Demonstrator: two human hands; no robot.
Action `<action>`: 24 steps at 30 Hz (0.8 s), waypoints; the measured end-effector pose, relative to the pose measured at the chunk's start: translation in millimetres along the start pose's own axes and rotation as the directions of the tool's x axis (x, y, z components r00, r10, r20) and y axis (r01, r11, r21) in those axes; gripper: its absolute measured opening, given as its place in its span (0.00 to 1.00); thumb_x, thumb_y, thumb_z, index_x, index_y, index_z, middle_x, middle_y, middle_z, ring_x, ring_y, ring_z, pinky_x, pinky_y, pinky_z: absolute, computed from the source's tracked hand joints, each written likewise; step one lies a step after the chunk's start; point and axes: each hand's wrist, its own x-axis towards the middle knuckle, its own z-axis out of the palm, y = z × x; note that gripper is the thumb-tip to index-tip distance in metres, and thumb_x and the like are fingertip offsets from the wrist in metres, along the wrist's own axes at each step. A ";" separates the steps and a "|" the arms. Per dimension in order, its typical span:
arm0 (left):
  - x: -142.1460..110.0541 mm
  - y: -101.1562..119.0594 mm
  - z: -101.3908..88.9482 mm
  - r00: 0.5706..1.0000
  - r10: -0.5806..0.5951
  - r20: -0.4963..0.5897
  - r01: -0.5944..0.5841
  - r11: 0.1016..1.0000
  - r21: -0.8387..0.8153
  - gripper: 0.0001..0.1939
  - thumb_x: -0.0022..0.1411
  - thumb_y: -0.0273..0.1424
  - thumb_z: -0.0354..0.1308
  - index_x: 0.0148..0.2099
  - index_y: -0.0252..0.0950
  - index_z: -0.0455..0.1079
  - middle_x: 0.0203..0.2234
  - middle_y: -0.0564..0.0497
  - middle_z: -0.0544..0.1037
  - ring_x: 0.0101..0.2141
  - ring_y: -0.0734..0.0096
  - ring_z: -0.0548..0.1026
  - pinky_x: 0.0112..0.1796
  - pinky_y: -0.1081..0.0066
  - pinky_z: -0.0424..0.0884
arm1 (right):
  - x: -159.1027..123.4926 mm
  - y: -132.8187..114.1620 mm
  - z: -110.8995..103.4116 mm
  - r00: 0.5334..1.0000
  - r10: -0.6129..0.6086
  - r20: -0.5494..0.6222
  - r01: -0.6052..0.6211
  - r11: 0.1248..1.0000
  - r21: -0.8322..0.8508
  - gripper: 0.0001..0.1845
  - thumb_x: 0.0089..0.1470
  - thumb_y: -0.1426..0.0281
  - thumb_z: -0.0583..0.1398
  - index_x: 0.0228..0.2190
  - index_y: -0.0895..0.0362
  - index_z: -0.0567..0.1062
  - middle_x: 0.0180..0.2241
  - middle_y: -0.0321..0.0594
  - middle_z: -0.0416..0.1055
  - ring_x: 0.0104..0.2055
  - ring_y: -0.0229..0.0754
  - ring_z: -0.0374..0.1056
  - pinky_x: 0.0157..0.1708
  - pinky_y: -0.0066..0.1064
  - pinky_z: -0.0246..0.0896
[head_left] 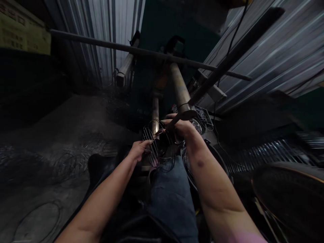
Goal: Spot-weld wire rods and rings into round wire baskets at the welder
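Note:
A round wire rack (151, 152) with thin parallel bars stands tilted in front of my knees. My left hand (138, 150) pinches its left edge, thumb and forefinger closed on the wire. On the far right side, my right hand (182, 126) reaches across, its fingertips at the rack's upper wires; a dark bent arm hides part of the fingers. Between my hands, the coppery tip (160, 131) of that arm meets the rack's bars. A thick metal cylinder (180, 86) comes down above my right hand. A thinner brass-coloured rod (155, 114) stands behind the rack.
A long bar (108, 45) crosses ahead, and a heavy dark bar (238, 50) slants down from the upper right. Shiny wire pieces (196, 125) lie beyond my right wrist. A large round dark object (288, 195) is at right. Wire hoops (73, 162) lie on the left floor.

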 end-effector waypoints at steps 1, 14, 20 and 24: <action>0.3 0.4 -0.3 1.000 0.004 0.003 -0.004 1.000 -0.004 0.17 0.38 0.38 0.68 0.26 0.30 0.70 0.19 0.49 0.71 0.18 0.71 0.70 0.20 0.71 0.65 | -2.9 3.7 -4.5 0.998 -0.036 -0.054 0.036 0.999 -0.006 0.17 0.30 0.69 0.71 0.25 0.60 0.72 0.17 0.32 0.67 0.17 0.34 0.61 0.15 0.23 0.55; 5.5 -1.1 -1.6 1.000 0.006 -0.024 -0.006 1.000 -0.012 0.20 0.37 0.39 0.69 0.28 0.30 0.69 0.18 0.51 0.70 0.16 0.71 0.69 0.18 0.72 0.63 | -92.2 61.0 -44.1 0.959 0.041 -0.282 0.013 0.982 0.186 0.24 0.22 0.68 0.73 0.27 0.60 0.75 0.19 0.33 0.68 0.17 0.31 0.56 0.17 0.23 0.47; -1.2 2.6 0.9 0.999 0.013 -0.045 -0.014 1.000 -0.021 0.21 0.35 0.38 0.69 0.28 0.30 0.68 0.17 0.50 0.71 0.17 0.69 0.71 0.19 0.71 0.64 | -137.4 86.1 -30.0 0.980 0.001 -0.201 0.011 0.998 0.059 0.20 0.32 0.65 0.70 0.31 0.60 0.76 0.19 0.32 0.67 0.18 0.32 0.56 0.18 0.25 0.50; -9.6 0.1 2.2 0.997 0.035 -0.068 -0.040 0.997 -0.066 0.21 0.35 0.38 0.69 0.29 0.30 0.67 0.17 0.51 0.70 0.18 0.67 0.72 0.21 0.70 0.67 | -163.7 104.4 6.3 0.972 -0.163 -0.167 0.130 0.972 -0.194 0.23 0.42 0.65 0.65 0.41 0.60 0.74 0.28 0.40 0.73 0.26 0.42 0.67 0.27 0.33 0.65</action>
